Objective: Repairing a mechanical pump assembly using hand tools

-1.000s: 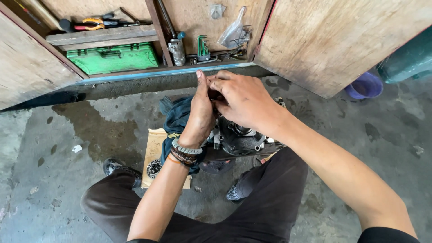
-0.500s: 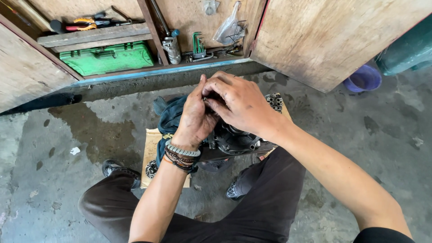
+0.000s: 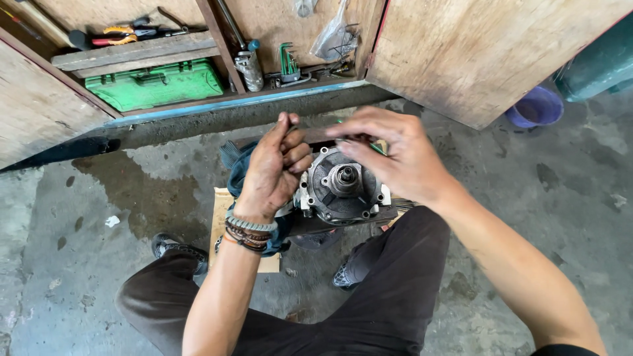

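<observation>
Both hands work just above a round metal machine part (image 3: 343, 184) that sits between the person's knees on the concrete floor (image 3: 99, 264). The left hand (image 3: 273, 171), with bead bracelets at the wrist, is curled shut with fingertips pinched on something small and thin that I cannot make out; the right hand (image 3: 395, 155) hovers over the part's far edge, fingers bent and pinching toward the left, and whether it grips anything cannot be told. The part shows a dark circular face with a short shaft at its middle and bolts around the rim; it looks like cast metal, so I judge it heavy, stiff and probably greasy, best taken by its outer body with both hands, not by the shaft. A blue rag (image 3: 241, 168) lies under and left of it, over a piece of cardboard (image 3: 221, 227). Farther off stands an open wooden cabinet (image 3: 461, 53): a green plastic tool case (image 3: 161, 82), flat and rectangular, lies on its lower shelf at the left, pliers with red and yellow handles (image 3: 122, 33) rest on the plank above it, a set of green hex keys (image 3: 288, 62) stands near the middle, and a clear plastic bag (image 3: 333, 36) hangs beside them. A purple bucket (image 3: 535, 107) stands at the far right.
</observation>
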